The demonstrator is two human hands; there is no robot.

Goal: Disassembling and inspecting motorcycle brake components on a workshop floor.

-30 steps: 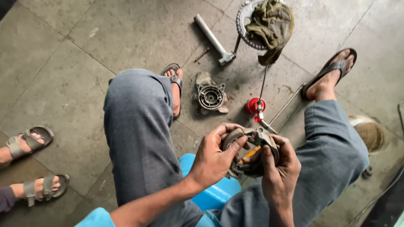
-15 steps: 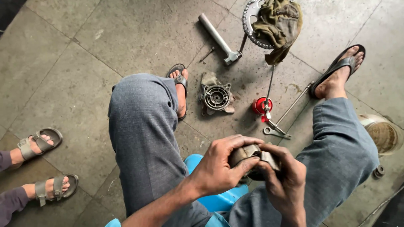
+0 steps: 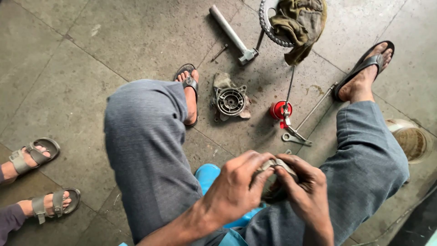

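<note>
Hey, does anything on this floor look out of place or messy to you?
A few things do. A dirty rag is draped over a toothed sprocket, hiding most of it. Dark stains mark the floor near the round metal housing. Both hands are clasped round a small metal part.

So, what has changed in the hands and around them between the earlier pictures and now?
Both hands closed more tightly around the small metal part: the left hand and the right hand now cover most of it, and the orange bit seen earlier is hidden. The hands also sit lower in the view. Nothing was let go. The round metal housing, the red oil can, the wrench and the hammer lie as before.
</note>
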